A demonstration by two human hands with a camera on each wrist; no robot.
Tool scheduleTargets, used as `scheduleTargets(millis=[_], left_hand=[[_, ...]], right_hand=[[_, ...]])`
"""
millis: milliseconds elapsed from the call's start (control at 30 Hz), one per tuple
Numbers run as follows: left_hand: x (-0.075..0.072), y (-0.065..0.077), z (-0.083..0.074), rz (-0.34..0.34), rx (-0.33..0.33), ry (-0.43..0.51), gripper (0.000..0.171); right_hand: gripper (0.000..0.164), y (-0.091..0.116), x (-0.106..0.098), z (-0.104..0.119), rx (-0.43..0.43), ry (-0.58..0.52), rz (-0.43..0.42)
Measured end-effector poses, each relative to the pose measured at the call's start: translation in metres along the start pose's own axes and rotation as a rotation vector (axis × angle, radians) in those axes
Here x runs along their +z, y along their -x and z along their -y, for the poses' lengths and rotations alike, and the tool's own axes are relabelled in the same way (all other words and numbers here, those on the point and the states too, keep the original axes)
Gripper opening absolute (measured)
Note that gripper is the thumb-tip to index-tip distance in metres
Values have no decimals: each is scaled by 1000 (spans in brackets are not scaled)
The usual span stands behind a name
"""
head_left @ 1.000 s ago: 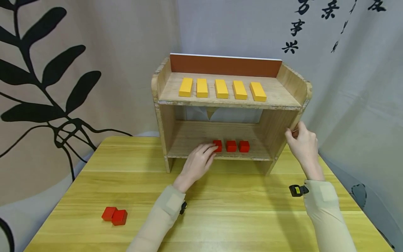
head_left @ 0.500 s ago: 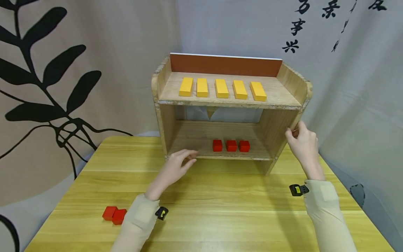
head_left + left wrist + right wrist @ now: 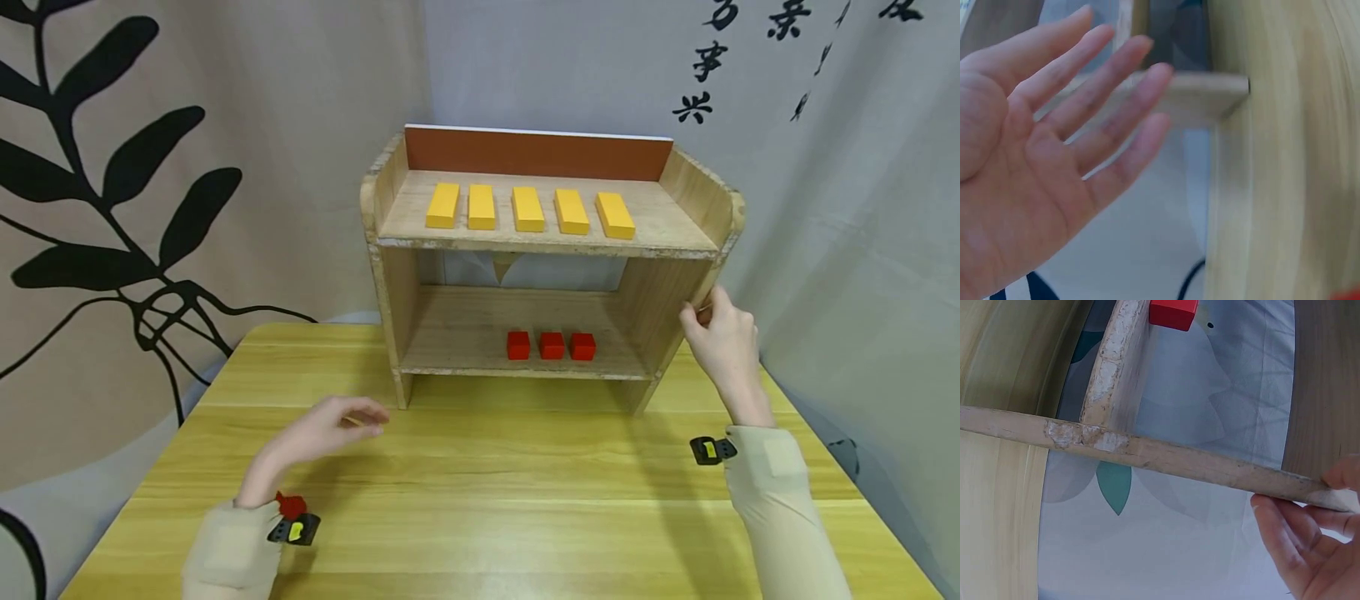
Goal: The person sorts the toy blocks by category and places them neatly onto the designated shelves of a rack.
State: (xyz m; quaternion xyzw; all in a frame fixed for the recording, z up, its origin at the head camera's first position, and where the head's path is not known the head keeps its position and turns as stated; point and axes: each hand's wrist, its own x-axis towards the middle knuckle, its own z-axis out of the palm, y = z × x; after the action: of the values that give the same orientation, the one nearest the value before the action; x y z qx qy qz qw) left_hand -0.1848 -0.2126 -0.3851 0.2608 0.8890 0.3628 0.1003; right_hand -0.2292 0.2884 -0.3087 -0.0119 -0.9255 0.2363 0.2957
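My left hand (image 3: 322,429) hovers over the table, left of the shelf, with relaxed, spread fingers and nothing in them; its bare palm (image 3: 1029,169) shows in the left wrist view. Red blocks (image 3: 291,506) on the table are mostly hidden behind that wrist. With thumb and fingers my right hand (image 3: 723,354) grips the edge of the wooden shelf's right side panel (image 3: 1210,469). On the lower board stand three red blocks in a row, the middle one (image 3: 552,346) between its neighbours, right of centre.
Several yellow blocks (image 3: 528,209) lie in a row on the shelf's upper board (image 3: 675,229). The wooden table (image 3: 540,500) spreads in front of the shelf. A curtain (image 3: 315,167) with printed leaves hangs behind.
My left hand has let go of the leftmost red block on the lower board and drawn back left and toward me, over the table. The right hand keeps its place.
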Motion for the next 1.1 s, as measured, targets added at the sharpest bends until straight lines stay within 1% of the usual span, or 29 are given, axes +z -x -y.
scheduleTargets(millis=[133,233,367,467,633,733,867,1000,1100], left_hand=[[-11,21,16,83,2,62,32],[-20,37,30,151,-1,141,34],[-30,58,49,251,-49,284,38],[-35,73,64,299,-77,379,40],[-39,95,88,352,-78,463,41],[-39,103,97,359,-121,478,42],[-37,108,102,337,-187,444,42],[-35,108,104,295,-198,354,41],[-33,105,103,234,-209,262,44]], right_hand=[[25,0,1,-1,1,6,1],[25,0,1,-1,7,8,1],[25,0,1,0,14,8,5],[25,0,1,0,18,11,8],[25,0,1,0,22,10,8],[25,0,0,0,23,11,12],[26,0,0,0,28,15,20],[27,0,0,0,32,15,23],[27,0,0,0,28,16,22]])
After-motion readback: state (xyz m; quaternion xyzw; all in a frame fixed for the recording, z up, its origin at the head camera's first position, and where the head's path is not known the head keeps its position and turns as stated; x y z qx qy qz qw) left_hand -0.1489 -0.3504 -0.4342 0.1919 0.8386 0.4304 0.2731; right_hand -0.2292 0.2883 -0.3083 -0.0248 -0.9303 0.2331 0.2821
